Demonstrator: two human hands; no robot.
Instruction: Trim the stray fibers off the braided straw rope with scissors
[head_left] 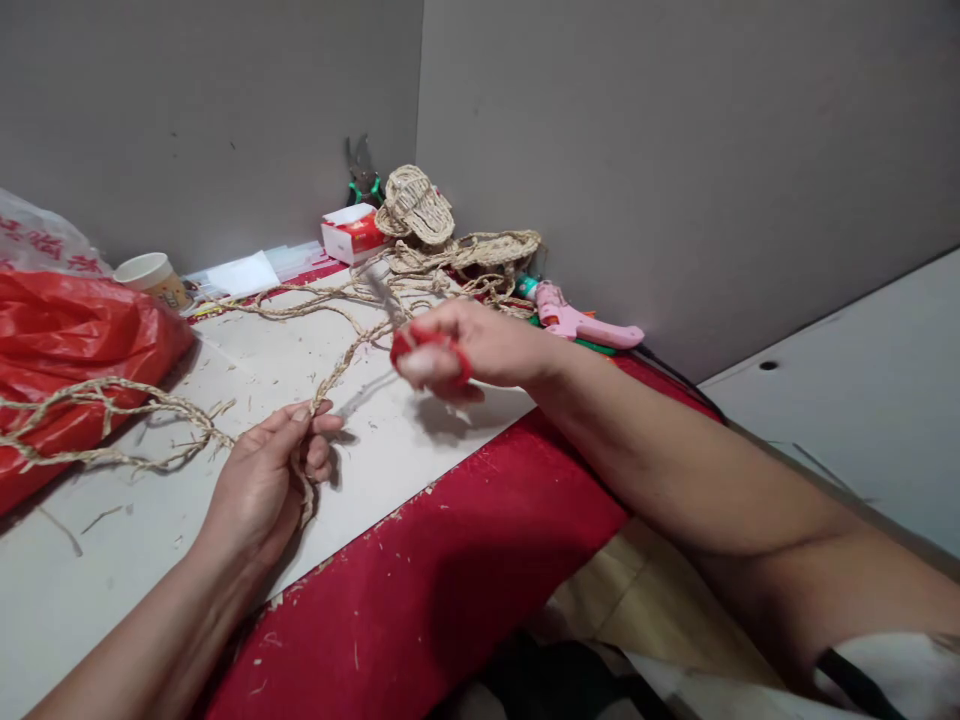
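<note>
Near the front of the white board, my left hand [262, 470] pinches a braided straw rope [337, 375] between thumb and fingers. One end of the rope hangs below the hand, and the rest runs up toward the back pile. My right hand [450, 350] is raised over the board, closed on red-handled scissors [399, 345]. Their blades point up and to the left, blurred, apart from the length in my left hand. Another looped straw rope [172, 405] lies to the left, partly across a red plastic bag [90, 330].
At the back are coiled straw pieces [416, 205], a red and white box [352, 235], green-handled pliers [362, 175] and a paper cup [154, 278]. A pink glue gun [589, 325] lies by the right wall. Straw scraps litter the white board [150, 560] and red tablecloth [420, 570].
</note>
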